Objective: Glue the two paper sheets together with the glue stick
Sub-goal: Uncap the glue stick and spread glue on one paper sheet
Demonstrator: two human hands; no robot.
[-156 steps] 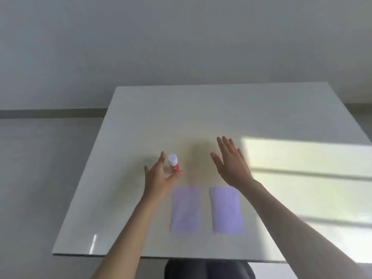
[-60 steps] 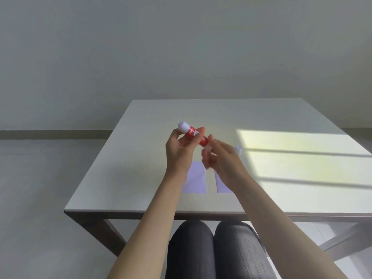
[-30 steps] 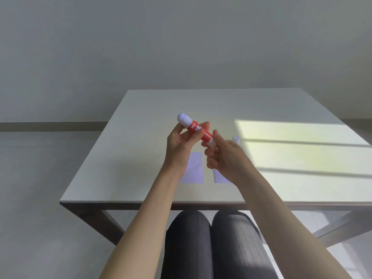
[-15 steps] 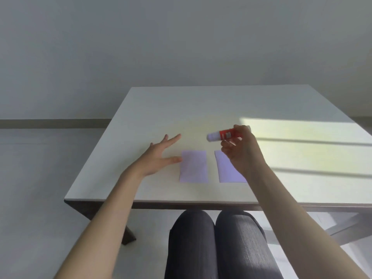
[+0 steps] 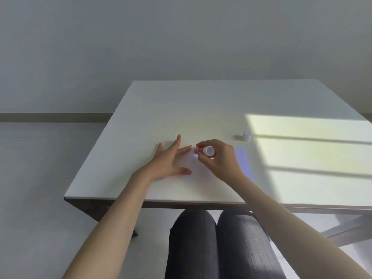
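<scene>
Two pale lilac paper sheets lie side by side on the white table. My left hand rests flat with fingers spread on the left sheet, which looks washed out and is partly hidden by both hands. My right hand grips the red glue stick, held tilted with its white bottom end toward me and its far end at the top of the left sheet. The right sheet shows beside my right wrist. The glue stick's white cap stands on the table behind the right sheet.
A bright patch of sunlight with shadow bars covers the table's right side. The table's near edge runs above my knees. A grey wall and floor lie beyond.
My right hand has brought the glue stick down and left onto the left sheet. My left hand has moved right and pressed down on that sheet. The cap now shows on the table.
</scene>
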